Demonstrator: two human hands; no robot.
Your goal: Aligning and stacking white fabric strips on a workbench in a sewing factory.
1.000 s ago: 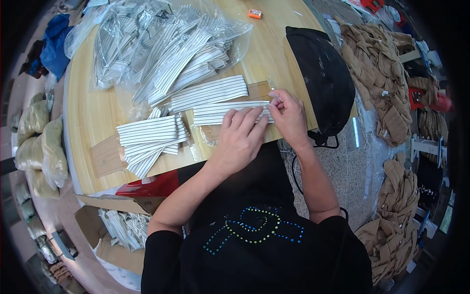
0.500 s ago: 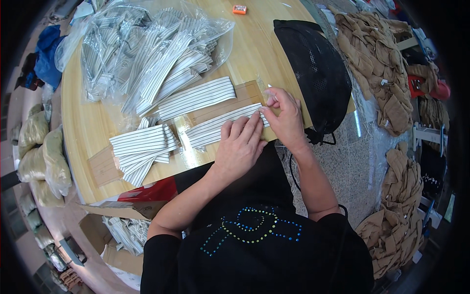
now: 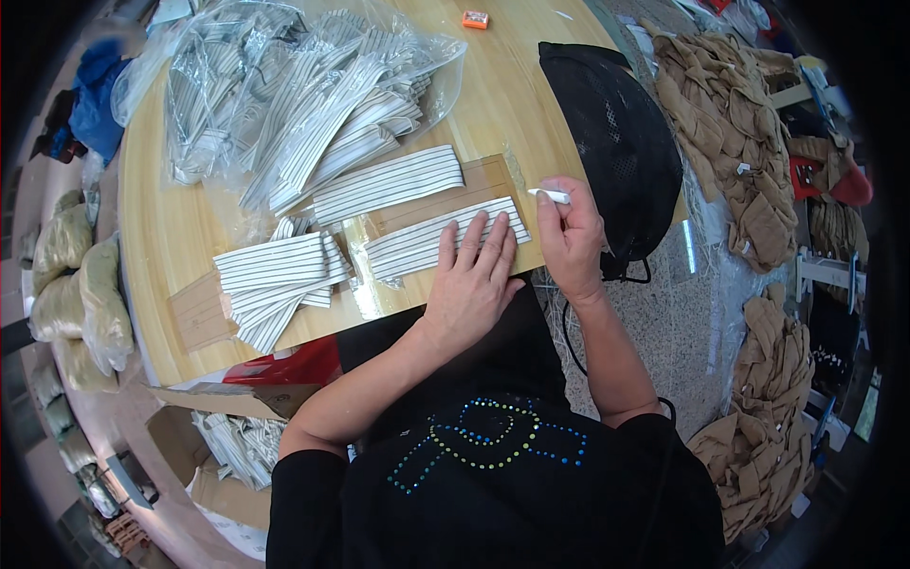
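Note:
A strip of white fabric with dark stripes (image 3: 408,243) lies along a brown cardboard template (image 3: 482,182) near the table's front edge. My left hand (image 3: 477,270) rests flat on that strip, fingers stretched out and slightly spread. Just past the strip's right end, my right hand (image 3: 573,237) is closed around a short white pen-like marker (image 3: 552,196), its thin end pointing left. Above the template's upper part lies a second striped strip (image 3: 389,185). To the left, several striped strips (image 3: 280,275) form a crossed stack, partly over another piece of brown cardboard (image 3: 202,311).
A clear plastic bag (image 3: 441,71) full of striped strips covers the table's far left. A black mesh bag (image 3: 607,142) sits at the right edge, and a small orange box (image 3: 475,20) at the back. Below left stands an open carton (image 3: 175,446); brown garments (image 3: 720,152) are heaped at right.
My right hand has drawn back from the strip's end to the right, bringing the white marker into clear view. My left hand's fingers have spread a little on the strip.

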